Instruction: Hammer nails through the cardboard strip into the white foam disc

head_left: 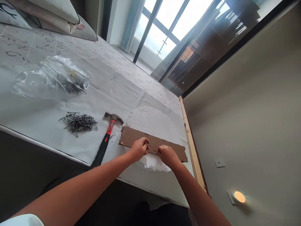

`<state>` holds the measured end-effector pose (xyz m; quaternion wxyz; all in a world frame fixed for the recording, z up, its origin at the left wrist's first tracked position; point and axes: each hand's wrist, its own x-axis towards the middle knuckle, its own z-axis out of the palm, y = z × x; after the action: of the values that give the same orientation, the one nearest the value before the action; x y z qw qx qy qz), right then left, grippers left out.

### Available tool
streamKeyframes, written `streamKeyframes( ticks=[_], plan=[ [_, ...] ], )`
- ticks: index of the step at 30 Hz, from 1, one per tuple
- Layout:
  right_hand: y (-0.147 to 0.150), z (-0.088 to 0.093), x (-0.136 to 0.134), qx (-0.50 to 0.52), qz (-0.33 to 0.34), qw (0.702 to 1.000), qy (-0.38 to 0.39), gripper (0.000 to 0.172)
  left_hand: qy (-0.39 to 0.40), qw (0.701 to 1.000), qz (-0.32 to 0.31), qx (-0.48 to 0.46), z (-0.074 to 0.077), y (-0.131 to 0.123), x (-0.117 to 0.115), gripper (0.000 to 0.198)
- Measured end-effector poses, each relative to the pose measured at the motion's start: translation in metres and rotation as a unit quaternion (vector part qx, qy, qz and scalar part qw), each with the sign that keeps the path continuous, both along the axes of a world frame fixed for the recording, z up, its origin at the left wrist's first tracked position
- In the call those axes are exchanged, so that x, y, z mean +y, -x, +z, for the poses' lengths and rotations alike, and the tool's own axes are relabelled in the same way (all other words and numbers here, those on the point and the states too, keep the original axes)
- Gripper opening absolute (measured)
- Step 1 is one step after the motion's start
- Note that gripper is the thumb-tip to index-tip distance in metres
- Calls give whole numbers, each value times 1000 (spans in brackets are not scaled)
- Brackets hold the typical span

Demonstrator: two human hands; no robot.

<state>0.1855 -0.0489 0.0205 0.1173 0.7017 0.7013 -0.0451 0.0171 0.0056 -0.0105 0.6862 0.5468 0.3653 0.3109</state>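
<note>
A brown strip of board with torn edges lies across a round white foam slab. Several small nail heads or holes dot the board's middle. My left hand is closed in a pinch at the left of these dots, low over the board; whatever its fingertips hold is too small to name. Just right of the dots, my right hand has its fingers curled together against the board, and their tips are hidden. A claw hammer with a red and black handle rests to the left of the slab.
A pile of loose nails lies left of the hammer. Behind it sits a clear plastic bag with dark contents. Folded bedding is at the far left. A wooden rail runs along the right, beside the wall.
</note>
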Motion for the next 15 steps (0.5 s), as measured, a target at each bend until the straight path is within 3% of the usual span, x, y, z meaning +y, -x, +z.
streamKeyframes(
  ticks=[15],
  plan=[
    [2, 10, 22, -31, 63, 994, 89, 15, -54, 997, -4, 48, -6, -1, 1, 16]
  ],
)
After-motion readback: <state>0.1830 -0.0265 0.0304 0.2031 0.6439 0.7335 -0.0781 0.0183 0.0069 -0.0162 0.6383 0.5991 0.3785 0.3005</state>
